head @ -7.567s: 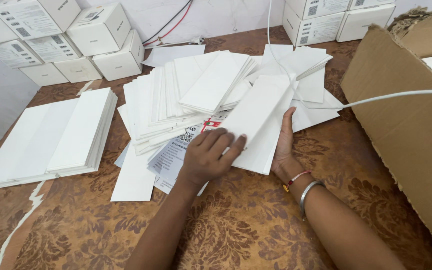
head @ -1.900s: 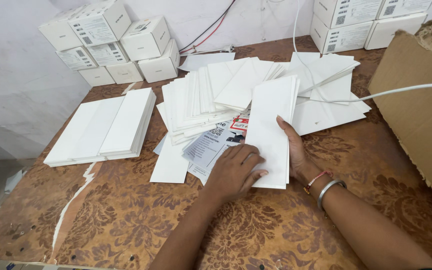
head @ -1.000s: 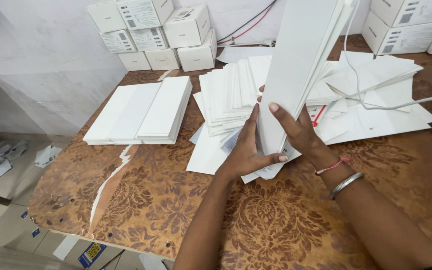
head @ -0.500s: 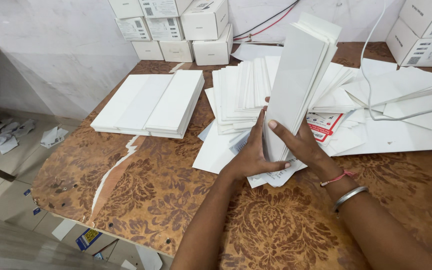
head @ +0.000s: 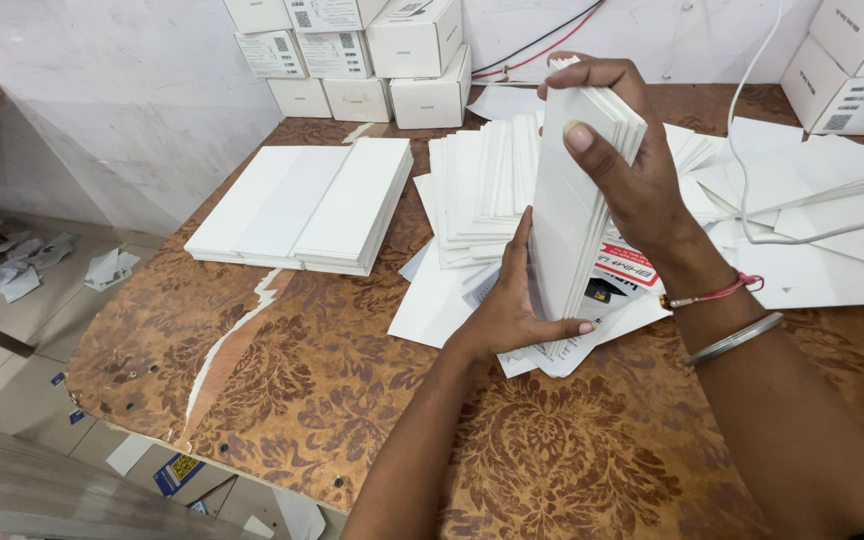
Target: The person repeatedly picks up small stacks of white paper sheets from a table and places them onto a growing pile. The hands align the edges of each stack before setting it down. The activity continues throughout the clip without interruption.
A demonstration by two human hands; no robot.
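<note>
Gripping an upright card stack (head: 567,215) between both hands.

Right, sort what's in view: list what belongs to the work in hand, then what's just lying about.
In hand:
- upright bundle of white cards, gripped at the top by the right hand and at the bottom by the left hand
- fanned card piles
- neat card stacks

Lying about:
- white boxes
- white cable
- paper scraps on the floor
</note>
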